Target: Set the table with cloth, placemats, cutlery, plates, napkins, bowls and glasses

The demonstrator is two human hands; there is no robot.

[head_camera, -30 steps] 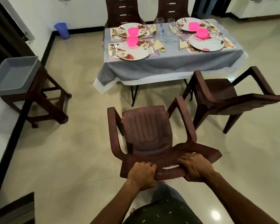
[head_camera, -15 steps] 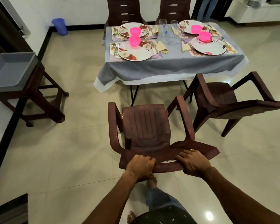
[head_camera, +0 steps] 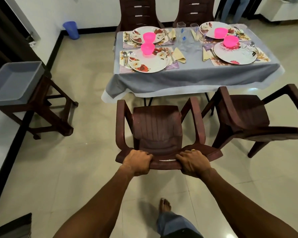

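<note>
Head view: both hands, left hand [head_camera: 138, 161] and right hand [head_camera: 193, 162], grip the chair [head_camera: 157, 129] backrest top; ahead, the table [head_camera: 187, 78] looks fully set (plates, bowls, napkins, glasses), leaving seating.

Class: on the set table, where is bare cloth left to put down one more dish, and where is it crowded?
Bare grey tablecloth runs along the near edge, in front of the near plates and between the near napkins. The centre by the glasses is crowded, as are all four placemats.
</note>
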